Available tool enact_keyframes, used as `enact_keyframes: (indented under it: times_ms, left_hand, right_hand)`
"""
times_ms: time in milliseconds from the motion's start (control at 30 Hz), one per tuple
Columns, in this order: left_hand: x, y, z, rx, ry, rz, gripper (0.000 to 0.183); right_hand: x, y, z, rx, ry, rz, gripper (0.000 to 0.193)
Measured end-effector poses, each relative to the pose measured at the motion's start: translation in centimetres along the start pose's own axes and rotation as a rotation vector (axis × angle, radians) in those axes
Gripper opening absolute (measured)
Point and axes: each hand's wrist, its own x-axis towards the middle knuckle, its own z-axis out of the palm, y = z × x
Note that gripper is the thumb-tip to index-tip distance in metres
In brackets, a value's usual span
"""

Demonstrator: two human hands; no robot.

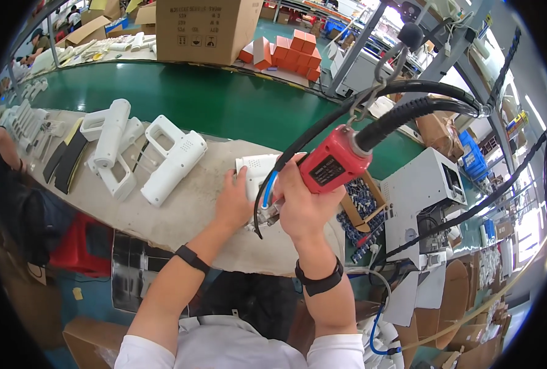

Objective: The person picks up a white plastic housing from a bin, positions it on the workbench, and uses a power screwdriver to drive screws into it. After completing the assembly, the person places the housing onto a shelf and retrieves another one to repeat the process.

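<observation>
My right hand [308, 206] is wrapped round a red power screwdriver [335, 160], which hangs from a metal hook and has thick black cables. Its tip is hidden behind my hand. Under it, a white plastic gun-shaped housing [258, 165] lies on the covered bench, partly blocked by a black cable and a blue hose [269, 189]. My left hand [235, 198] grips the left side of that housing, fingers pressed on it. Further left lie another white gun-shaped housing [176, 165] and a stacked pair of similar ones [110, 138].
A green conveyor belt [138, 86] runs beyond the bench [126, 212]. A large carton [206, 31] and orange boxes [292, 54] stand behind it. To the right are a box of small parts [359, 206] and a white machine [418, 190]. At the left a person's arm [6, 147] shows.
</observation>
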Motion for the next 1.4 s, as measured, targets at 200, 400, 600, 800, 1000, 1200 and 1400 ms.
enact_keyframes:
  times_ms: [200, 400, 600, 800, 1000, 1200, 1400]
  left_hand:
    - [0.8, -0.2, 1.8, -0.047, 0.021, 0.109, 0.068]
    - [2.3, -2.2, 0.3, -0.194, -0.007, -0.001, 0.07]
    - [-4.2, 1.7, -9.7, -0.391, -0.064, -0.236, 0.08]
    - [-13.4, 6.2, -13.3, -0.537, -0.819, -0.131, 0.075]
    - [-17.9, 16.3, 1.3, -0.759, -1.39, 0.004, 0.083]
    - [-24.2, 27.0, 10.5, -0.849, -1.972, -0.131, 0.075]
    - [-18.6, 18.8, 8.3, -0.932, -1.605, 0.011, 0.054]
  right_hand:
    - [-1.2, 3.2, 0.2, 0.042, -0.087, 0.225, 0.022]
    - [0.7, 1.0, -0.3, 0.151, -0.015, -0.003, 0.027]
    - [4.1, -7.6, -8.0, 0.043, 0.269, -0.458, 0.021]
    - [3.9, -6.7, -10.0, -0.055, 0.29, -0.387, 0.021]
    - [2.9, -7.5, -8.9, -0.12, 0.282, -0.401, 0.011]
    - [1.0, -8.0, -8.5, -0.184, 0.208, -0.138, 0.028]
    - [1.6, -7.1, -8.0, -0.221, 0.205, -0.221, 0.021]
